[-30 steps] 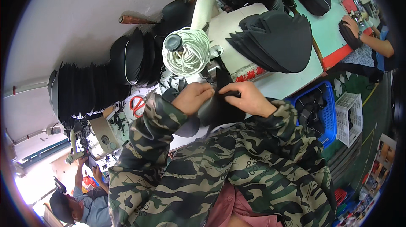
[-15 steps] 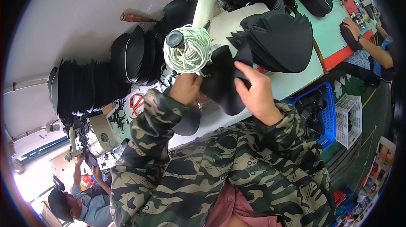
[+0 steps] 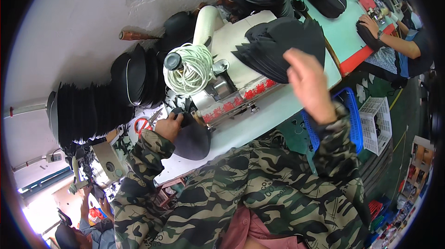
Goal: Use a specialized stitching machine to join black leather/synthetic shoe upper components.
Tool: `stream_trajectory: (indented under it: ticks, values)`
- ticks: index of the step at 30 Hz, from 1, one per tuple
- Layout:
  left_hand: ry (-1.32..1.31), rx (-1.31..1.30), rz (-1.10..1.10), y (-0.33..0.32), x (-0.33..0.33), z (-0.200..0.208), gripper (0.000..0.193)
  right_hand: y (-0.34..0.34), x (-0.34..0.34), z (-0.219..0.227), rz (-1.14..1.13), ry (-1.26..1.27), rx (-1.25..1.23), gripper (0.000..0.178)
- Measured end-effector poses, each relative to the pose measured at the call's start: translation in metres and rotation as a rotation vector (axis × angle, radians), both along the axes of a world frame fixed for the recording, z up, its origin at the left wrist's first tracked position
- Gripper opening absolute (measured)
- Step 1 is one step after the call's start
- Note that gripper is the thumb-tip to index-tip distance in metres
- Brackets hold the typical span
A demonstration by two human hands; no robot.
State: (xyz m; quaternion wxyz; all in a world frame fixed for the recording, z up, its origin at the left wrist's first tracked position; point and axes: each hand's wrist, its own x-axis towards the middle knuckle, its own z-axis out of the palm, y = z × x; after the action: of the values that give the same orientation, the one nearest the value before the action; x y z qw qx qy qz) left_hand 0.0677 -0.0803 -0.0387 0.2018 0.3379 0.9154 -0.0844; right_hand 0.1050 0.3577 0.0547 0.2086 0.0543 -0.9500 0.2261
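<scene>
My left hand (image 3: 168,127) is on the left end of the white tabletop, its fingers curled over the upper edge of a black, rounded, flat piece (image 3: 192,138). Whether more than one piece lies there I cannot tell. My right hand (image 3: 308,84) is stretched out with nothing visible in it, in front of a fanned stack of black pieces (image 3: 296,33). That stack rests on the cream bed of a sewing machine (image 3: 236,35). A coil of white cord (image 3: 191,75) hangs around the machine's head. Red-handled scissors (image 3: 147,123) lie beside my left hand.
Bundles of black pieces (image 3: 88,110) line the wall at left. A wooden-handled tool (image 3: 134,35) sticks out above them. Right of the table stand a blue basket (image 3: 357,124) and a white crate (image 3: 378,121). One co-worker's hand (image 3: 369,26) is at far right; another person sits lower left.
My hands have moved apart. The black piece between them has left the machine's front; my left hand went left and down, my right let go and moved right toward the stack.
</scene>
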Motion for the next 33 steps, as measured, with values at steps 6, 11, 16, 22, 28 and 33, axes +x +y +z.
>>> stream_trajectory:
  ticks: [6,11,16,22,28,33]
  values:
    - [0.269,0.112,-0.146,-0.004,0.012,-0.008,0.029,-0.073,0.038,-0.017,0.268,-0.276,-0.43,0.032]
    - [0.021,-0.179,-0.069,0.011,0.013,0.004,0.016,-0.079,0.044,-0.037,0.31,-0.592,-0.588,0.029]
    - [-0.768,0.225,-0.083,0.086,0.005,0.101,0.021,-0.071,0.036,-0.047,0.889,-0.741,-0.687,0.036]
    - [-1.262,0.625,0.482,0.075,-0.027,0.086,0.02,-0.108,0.039,-0.045,0.436,-0.81,-0.994,0.044]
    - [-1.361,0.552,0.743,0.062,-0.032,0.069,0.021,-0.141,0.043,-0.05,0.259,-0.544,-1.0,0.045]
    - [-1.262,0.453,0.507,0.064,-0.034,0.068,0.02,-0.126,0.035,-0.05,0.41,-0.462,-0.87,0.036]
